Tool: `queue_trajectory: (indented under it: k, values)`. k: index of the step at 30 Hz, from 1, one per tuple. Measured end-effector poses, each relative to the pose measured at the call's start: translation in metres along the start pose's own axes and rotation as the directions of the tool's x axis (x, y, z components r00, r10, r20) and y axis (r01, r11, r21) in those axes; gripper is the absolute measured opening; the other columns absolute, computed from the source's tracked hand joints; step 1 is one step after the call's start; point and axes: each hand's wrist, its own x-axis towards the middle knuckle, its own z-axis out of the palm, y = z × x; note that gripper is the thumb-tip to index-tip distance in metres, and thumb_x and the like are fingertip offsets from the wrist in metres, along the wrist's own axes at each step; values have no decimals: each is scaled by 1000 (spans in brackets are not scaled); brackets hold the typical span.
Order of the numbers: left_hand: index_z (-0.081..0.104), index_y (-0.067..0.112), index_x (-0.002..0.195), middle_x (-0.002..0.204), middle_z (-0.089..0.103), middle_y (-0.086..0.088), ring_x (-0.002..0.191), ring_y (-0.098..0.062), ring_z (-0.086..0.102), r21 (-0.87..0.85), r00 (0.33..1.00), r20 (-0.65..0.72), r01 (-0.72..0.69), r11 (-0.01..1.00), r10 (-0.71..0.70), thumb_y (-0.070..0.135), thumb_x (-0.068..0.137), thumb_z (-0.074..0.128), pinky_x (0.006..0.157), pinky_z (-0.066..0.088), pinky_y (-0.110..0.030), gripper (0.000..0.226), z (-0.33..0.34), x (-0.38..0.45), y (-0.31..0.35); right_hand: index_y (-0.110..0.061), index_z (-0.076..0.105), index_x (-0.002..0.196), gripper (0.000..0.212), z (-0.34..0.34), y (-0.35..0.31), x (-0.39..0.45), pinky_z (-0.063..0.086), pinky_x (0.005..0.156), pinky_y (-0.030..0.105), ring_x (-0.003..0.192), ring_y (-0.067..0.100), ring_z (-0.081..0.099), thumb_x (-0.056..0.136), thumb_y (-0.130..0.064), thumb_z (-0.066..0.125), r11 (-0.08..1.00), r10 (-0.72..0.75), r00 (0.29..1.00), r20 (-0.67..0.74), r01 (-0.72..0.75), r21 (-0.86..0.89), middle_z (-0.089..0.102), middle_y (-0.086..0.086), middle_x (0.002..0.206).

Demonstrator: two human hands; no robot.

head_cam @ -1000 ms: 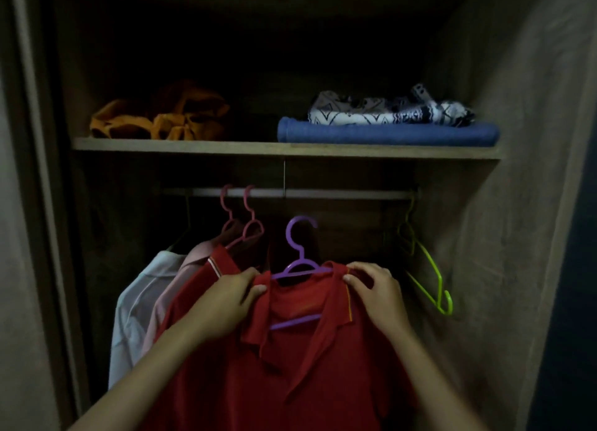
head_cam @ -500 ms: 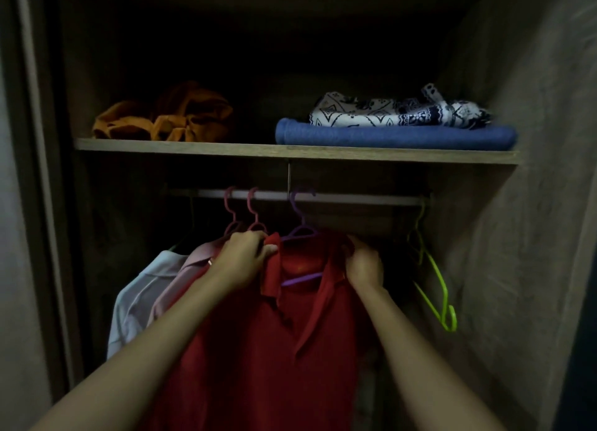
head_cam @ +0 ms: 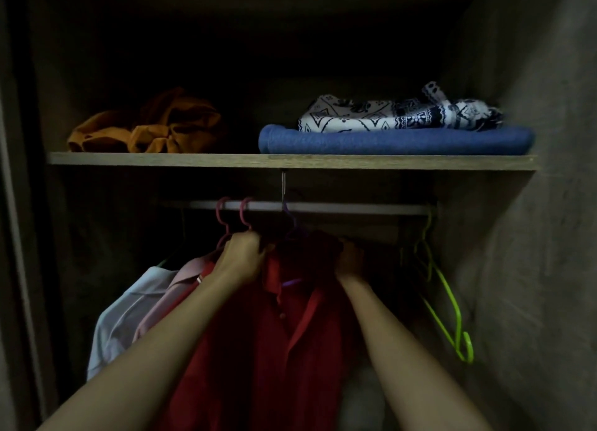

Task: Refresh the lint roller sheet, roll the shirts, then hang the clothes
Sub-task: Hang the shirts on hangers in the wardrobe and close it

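A red polo shirt (head_cam: pixel 258 350) hangs on a purple hanger (head_cam: pixel 290 282) whose hook reaches up to the metal rail (head_cam: pixel 339 208) inside the dark wardrobe. My left hand (head_cam: pixel 240 256) grips the shirt's left shoulder and my right hand (head_cam: pixel 350 258) grips its right shoulder, both just under the rail. The hook's contact with the rail is hard to make out. Left of the red shirt hang a pink shirt (head_cam: pixel 181 282) and a pale blue shirt (head_cam: pixel 122 317) on pink hangers (head_cam: pixel 232 219).
An empty green hanger (head_cam: pixel 449 308) dangles at the rail's right end near the wardrobe wall. The wooden shelf (head_cam: pixel 161 159) above carries an orange garment (head_cam: pixel 151 127), a folded blue cloth (head_cam: pixel 394 140) and a patterned black-and-white cloth (head_cam: pixel 397 114).
Both hands have lifted the red shirt on its purple hanger upward and deeper into the wardrobe, bringing the hook from below the rail up to it.
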Motion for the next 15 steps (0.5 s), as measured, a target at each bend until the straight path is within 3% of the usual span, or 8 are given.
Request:
queue_trajectory:
  k: [3,8,12,15]
  values:
    - [65,5,106,106,67,-20,99,-35,61,26,999,37,-9,1000,8,26,93,55,74,42,-33,26,10,4,-8,-5,35,144,43,11,9,2,22,114,40,138,33,33,102,-15,34,994,39,997,72,-32,-103,34,19,150]
    - [62,11,104,103,68,-17,95,-36,62,41,999,48,5,999,-7,32,91,55,75,46,-35,25,23,7,-22,-17,43,142,41,25,15,-1,27,114,43,137,32,36,103,-26,31,987,44,997,56,-35,-158,40,15,148]
    - [55,13,115,105,63,-17,96,-40,62,173,998,-43,-27,985,34,23,89,57,75,52,-42,29,23,-10,-14,-29,18,151,52,34,17,-11,18,118,47,144,29,21,101,-41,27,980,7,992,129,18,-197,20,7,158]
    - [57,2,118,103,62,-22,78,-40,64,380,981,-87,-127,916,172,10,77,69,62,52,-42,43,31,-25,-12,-31,5,152,58,36,20,-20,18,118,49,145,30,17,100,-41,28,973,1,984,178,40,-228,11,6,160]
